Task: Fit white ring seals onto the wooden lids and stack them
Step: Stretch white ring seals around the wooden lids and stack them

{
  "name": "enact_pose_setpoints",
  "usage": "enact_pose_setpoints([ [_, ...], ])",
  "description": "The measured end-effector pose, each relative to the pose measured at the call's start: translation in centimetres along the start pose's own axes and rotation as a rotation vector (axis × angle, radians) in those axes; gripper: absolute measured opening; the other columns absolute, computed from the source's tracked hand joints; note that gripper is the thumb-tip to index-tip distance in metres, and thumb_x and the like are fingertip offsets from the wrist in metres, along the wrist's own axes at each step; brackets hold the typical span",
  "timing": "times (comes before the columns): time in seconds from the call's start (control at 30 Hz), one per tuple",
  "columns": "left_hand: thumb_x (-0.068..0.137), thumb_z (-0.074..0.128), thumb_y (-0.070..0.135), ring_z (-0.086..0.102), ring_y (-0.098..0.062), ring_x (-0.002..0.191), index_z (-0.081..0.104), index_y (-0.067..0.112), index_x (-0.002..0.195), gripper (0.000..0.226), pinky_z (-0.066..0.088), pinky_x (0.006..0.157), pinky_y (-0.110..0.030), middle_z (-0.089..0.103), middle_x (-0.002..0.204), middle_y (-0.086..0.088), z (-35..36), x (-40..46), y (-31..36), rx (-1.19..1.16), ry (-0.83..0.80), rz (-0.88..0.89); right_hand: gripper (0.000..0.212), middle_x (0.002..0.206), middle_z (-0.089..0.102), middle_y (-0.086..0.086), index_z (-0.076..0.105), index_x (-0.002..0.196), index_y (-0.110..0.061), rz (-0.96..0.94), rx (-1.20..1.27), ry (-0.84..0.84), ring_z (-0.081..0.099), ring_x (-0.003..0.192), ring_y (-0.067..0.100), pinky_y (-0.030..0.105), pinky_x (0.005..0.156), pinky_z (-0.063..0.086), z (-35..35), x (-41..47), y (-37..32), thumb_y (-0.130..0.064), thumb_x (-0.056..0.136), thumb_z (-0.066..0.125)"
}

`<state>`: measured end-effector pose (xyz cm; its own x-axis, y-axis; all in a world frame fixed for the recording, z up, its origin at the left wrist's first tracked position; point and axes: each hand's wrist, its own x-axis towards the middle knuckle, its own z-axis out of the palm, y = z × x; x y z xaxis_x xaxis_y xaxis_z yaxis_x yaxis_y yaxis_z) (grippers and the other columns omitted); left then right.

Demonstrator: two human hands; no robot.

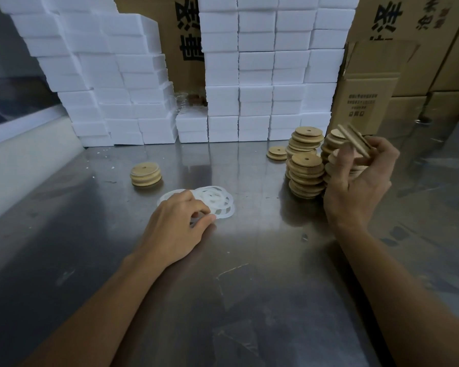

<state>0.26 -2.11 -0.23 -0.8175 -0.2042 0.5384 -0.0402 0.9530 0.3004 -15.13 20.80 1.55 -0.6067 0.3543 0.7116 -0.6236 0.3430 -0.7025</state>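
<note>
From the head camera, the left hand (179, 223) lies on the steel table (249, 287) just left of centre, its fingers curled down onto the near edge of a loose heap of white ring seals (217, 201), apparently pinching at one, though the fingertips hide whether a single seal has come free. At about three o'clock the right hand (361, 181) is raised off the table, thumb and fingers gripping a wooden lid (354, 140) tilted on edge, just in front of the tall stacks of bare lids (306, 165) at two o'clock. A short stack of lids (145, 174) stands alone at eleven o'clock from the seals, and looks like the finished pile; a single pair of lids (277, 152) lies flat beyond the tall stacks. White foam boxes (255, 75) and cardboard cartons (368, 88) wall the far side. To do this step well, I would slide one seal clear of the overlapping heap before lifting it, so no second ring clings, then bring it to the held lid, hook it over the stepped rim at one point and work it round evenly until it sits flat.
</note>
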Motion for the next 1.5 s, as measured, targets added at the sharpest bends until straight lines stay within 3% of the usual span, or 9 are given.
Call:
enact_pose_setpoints([
  [0.1,0.087,0.072,0.031,0.05,-0.012,0.081,0.077,0.015,0.095,0.018,0.036,0.072,-0.024,0.055,0.085,0.007,0.0,0.1,0.0,-0.018,0.007,0.012,0.032,0.111,0.06,0.012,0.053,0.119,-0.004,-0.062,-0.014,-0.013,0.047,0.084,0.014,0.026,0.075,0.032,0.3,-0.3,-0.4,-0.03,0.101,0.046],
  [0.23,0.086,0.073,0.029,0.049,-0.013,0.077,0.07,0.014,0.109,0.028,0.037,0.071,-0.026,0.05,0.079,0.008,-0.1,0.1,0.1,-0.026,0.029,0.001,0.028,0.102,0.058,-0.002,0.051,0.119,-0.014,-0.064,0.072,-0.105,0.052,0.085,0.013,0.033,0.072,0.043,0.5,-1.1,-1.4,-0.035,0.101,0.047],
  [0.43,0.092,0.064,0.033,0.05,-0.021,0.099,0.064,0.018,0.128,0.039,0.043,0.086,-0.036,0.053,0.103,-0.002,0.1,0.2,-0.1,0.079,-0.035,-0.082,0.016,0.071,0.06,-0.016,0.053,0.113,-0.021,0.004,0.237,-0.28,0.057,0.064,0.004,0.023,0.059,0.044,1.2,-3.2,-3.0,-0.028,0.099,0.054],
  [0.73,0.093,0.062,0.014,0.054,-0.027,0.088,0.072,0.009,0.089,0.012,0.043,0.076,-0.039,0.057,0.091,-0.006,-0.1,0.4,0.1,0.036,-0.026,-0.064,0.025,0.111,0.066,0.001,0.059,0.11,-0.023,0.441,0.496,-0.624,0.068,0.071,0.011,0.018,0.06,0.05,2.1,-5.9,-4.6,-0.014,0.088,0.067],
  [0.9,0.095,0.054,0.006,0.048,-0.024,0.091,0.058,0.009,0.084,0.012,0.042,0.079,-0.039,0.051,0.093,-0.003,-0.2,0.6,0.4,0.011,-0.003,-0.066,0.008,0.099,0.068,-0.005,0.063,0.093,-0.017,0.333,0.354,-0.71,0.066,0.088,0.024,0.042,0.079,0.056,2.4,-6.4,-4.9,-0.01,0.09,0.064],
  [1.13,0.095,0.056,0.004,0.049,0.004,0.088,0.053,0.025,0.074,0.03,0.037,0.077,-0.006,0.049,0.097,0.007,-0.7,1.1,3.1,-0.502,0.146,-0.172,0.017,0.105,0.066,0.002,0.07,0.097,-0.015,0.233,0.337,-0.813,0.063,0.095,0.024,0.054,0.078,0.054,2.2,-6.5,-5.2,-0.015,0.097,0.053],
  [1.27,0.098,0.052,0.005,0.058,-0.008,0.097,0.058,0.015,0.084,0.018,0.052,0.088,-0.038,0.058,0.109,-0.004,0.3,1.0,3.8,-0.681,0.161,-0.282,0.031,0.096,0.068,0.002,0.07,0.097,-0.016,0.232,0.411,-0.921,0.066,0.09,0.021,0.051,0.074,0.057,1.9,-7.3,-6.2,-0.044,0.091,0.059],
  [1.33,0.1,0.05,0.011,0.063,-0.025,0.093,0.059,0.011,0.093,0.011,0.054,0.082,-0.05,0.064,0.104,-0.008,0.8,0.9,3.8,-0.714,0.165,-0.337,0.023,0.086,0.066,0.001,0.067,0.094,-0.015,0.129,0.346,-0.939,0.064,0.083,0.02,0.051,0.07,0.055,2.0,-7.8,-6.4,-0.038,0.094,0.061],
  [1.5,0.1,0.052,0.021,0.065,-0.023,0.047,0.048,0.023,0.091,0.01,0.052,0.039,-0.031,0.068,0.079,-0.005,1.5,0.2,4.5,-0.837,0.12,-0.378,0.015,0.078,0.063,-0.007,0.06,0.094,-0.02,0.064,0.277,-0.883,0.06,0.076,0.008,0.03,0.065,0.05,2.2,-7.9,-5.6,-0.032,0.1,0.053],
])
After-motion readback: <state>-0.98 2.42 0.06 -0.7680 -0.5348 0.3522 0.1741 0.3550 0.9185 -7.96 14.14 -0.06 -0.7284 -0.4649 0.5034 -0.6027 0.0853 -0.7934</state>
